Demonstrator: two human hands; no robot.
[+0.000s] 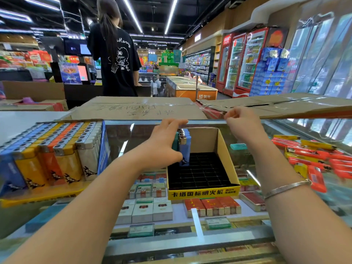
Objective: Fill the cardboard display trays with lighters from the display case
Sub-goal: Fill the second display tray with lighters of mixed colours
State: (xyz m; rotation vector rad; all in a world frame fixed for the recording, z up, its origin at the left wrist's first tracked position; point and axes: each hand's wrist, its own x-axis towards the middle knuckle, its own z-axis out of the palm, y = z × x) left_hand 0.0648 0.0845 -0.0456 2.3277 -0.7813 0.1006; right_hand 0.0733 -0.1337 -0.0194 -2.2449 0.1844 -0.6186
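A yellow cardboard display tray (202,193) with a black grid insert stands on the glass counter in the middle. My left hand (163,143) grips a small bunch of blue lighters (184,149), with a teal one among them, upright at the tray's back left corner. My right hand (242,122) hovers above and behind the tray's right side with its fingers loosely curled, holding nothing. A full tray of lighters (51,155) in blue, yellow, orange and white sits at the left.
Loose red and yellow lighters (312,157) lie scattered on the glass at the right, with a teal lighter (238,146) near the tray. Cigarette packs (144,208) show under the glass. Flattened cardboard boxes (137,107) lie behind the counter. A person (116,54) stands beyond them.
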